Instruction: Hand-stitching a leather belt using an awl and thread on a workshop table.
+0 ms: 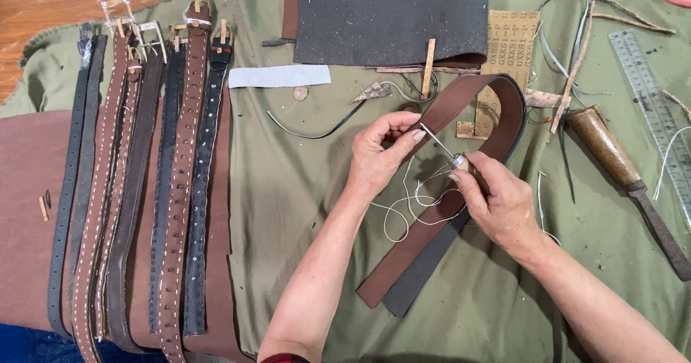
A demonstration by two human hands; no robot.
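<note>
Both forearms come up from the bottom edge; my right hand (497,208) pinches the awl (440,144), its shaft slanting up-left toward my left hand (378,154), whose fingers pinch the strap (461,190) mid-frame. Strap runs lower-left to upper-right; thread (403,215) dangles below.

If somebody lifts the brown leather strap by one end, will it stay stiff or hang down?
The brown leather strap already curves in a loop on the green cloth, so it would probably bend and hang. It looks fairly thick, so likely not fully limp.
</note>
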